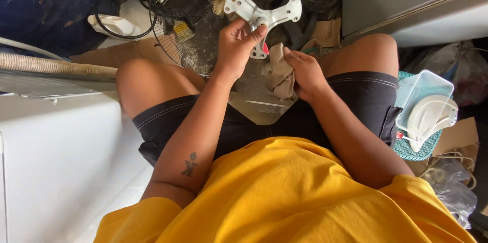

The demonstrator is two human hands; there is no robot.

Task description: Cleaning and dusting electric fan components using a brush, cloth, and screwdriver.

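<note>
Two hands listed in our head view. Our left hand (235, 50) has its grip closed on a white three-armed bracket (262, 12), raised above our knees, far centre. Our right hand (305, 73) has its grip closed on a beige rag (281, 73), just right of and below the bracket. Right of our thigh: clear plastic box (427, 95) on a teal basket (417, 149). Far left: white jug (113, 24) on the floor.
</note>
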